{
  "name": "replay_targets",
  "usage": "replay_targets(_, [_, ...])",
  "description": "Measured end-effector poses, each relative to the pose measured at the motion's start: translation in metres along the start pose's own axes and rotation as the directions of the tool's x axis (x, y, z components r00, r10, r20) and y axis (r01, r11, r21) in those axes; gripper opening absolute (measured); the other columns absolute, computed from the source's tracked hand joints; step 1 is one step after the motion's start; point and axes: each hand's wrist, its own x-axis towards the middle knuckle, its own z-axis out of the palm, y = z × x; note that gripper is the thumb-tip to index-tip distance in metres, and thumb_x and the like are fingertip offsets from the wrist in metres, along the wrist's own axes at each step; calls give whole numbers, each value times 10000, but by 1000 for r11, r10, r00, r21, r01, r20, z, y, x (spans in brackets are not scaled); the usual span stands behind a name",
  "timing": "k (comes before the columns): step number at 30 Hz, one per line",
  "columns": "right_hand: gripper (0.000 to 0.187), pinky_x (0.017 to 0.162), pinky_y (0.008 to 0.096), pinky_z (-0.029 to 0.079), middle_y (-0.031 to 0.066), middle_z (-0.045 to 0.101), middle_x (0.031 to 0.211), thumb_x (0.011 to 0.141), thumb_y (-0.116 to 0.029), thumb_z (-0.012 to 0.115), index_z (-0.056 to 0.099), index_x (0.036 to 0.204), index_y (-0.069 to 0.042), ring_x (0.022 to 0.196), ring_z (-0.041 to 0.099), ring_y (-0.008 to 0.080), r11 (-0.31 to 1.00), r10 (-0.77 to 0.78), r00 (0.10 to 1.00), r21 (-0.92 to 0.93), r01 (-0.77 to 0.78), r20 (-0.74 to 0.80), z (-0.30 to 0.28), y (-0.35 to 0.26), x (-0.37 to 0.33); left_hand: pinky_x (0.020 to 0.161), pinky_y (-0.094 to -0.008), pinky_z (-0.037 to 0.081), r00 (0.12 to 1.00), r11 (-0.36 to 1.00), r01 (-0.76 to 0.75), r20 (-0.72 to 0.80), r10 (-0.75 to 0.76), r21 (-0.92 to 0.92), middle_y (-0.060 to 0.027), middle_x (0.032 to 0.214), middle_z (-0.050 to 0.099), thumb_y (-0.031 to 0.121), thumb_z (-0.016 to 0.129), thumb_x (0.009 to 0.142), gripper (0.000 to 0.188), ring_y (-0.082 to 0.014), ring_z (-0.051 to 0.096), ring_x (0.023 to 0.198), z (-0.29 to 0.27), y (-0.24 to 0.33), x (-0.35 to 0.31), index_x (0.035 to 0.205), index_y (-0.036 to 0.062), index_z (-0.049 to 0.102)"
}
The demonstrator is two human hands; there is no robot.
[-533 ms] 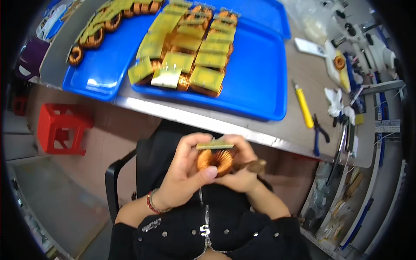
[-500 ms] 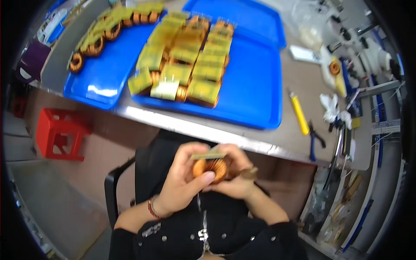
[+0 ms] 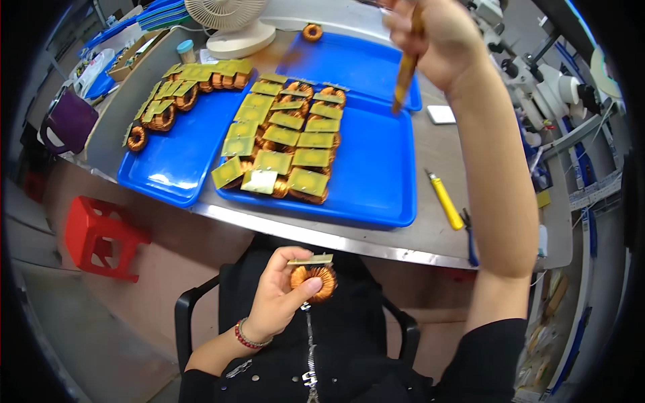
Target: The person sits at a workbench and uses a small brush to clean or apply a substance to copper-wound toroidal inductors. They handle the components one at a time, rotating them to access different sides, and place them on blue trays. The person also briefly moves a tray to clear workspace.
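Observation:
Low in front of me, my left hand is closed around a copper-wound toroidal coil, its thumb across the winding. A small yellowish circuit board lies along the coil's upper edge. My right hand is raised high over the far right of the bench, its fingers closed on a slim brown tapered tool that points downward. Blur hides the tool's exact kind. Rows of similar coils topped with yellow-green boards fill the left of a blue tray.
Another blue tray on the left holds more coils with boards. A third blue tray lies behind, near a lone coil and a white fan. On the right lie a yellow-handled tool and blue-handled pliers. A red stool stands left.
My right hand has left the coil and swung up over the bench with the brown tool. My left hand still holds the coil with its board. The view has tilted up, bringing in the fan.

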Motion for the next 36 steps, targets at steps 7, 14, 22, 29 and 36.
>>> replay_targets(7, [443,496,163,315,102,513,944,923,-291,433,371,1227,25,560,371,32,974,-151,982,-155,168,114,28,94,-143,904,-358,460,996,994,-89,1,89,57,-156,1158,484,-107,691,657,650,-240,541,1045,-13,13,1,1165,63,322])
replay_targets(14, [126,626,288,438,122,520,878,809,-153,617,546,828,-51,667,519,179,468,-490,852,-769,435,184,7,125,-215,908,-295,445,974,940,-222,7,228,258,-116,1158,446,-115,654,689,627,-170,502,1080,-9,1,1,1216,-2,335])
replay_targets(22, [222,400,260,320,39,576,839,579,-214,771,636,716,-102,458,469,144,3,-477,802,-912,411,360,39,144,-216,866,-294,470,972,924,-197,-56,227,326,-119,1117,518,-113,658,688,596,-174,546,1026,-11,-7,4,1203,-10,377])
replay_targets(29, [178,441,247,344,14,587,883,694,-235,708,596,743,-106,596,554,109,65,-450,826,-910,409,339,38,140,-214,886,-305,461,981,941,-173,-37,192,289,-115,1096,500,-88,689,673,619,-177,533,1032,-12,-2,6,1194,-7,364])
replay_targets(36, [172,441,255,364,20,592,881,655,-225,733,625,739,-121,492,506,141,123,-408,848,-900,419,339,38,144,-219,807,-264,473,984,930,-148,-47,173,336,-86,1002,500,-27,727,664,622,-135,545,933,-15,-13,2,1150,19,342])
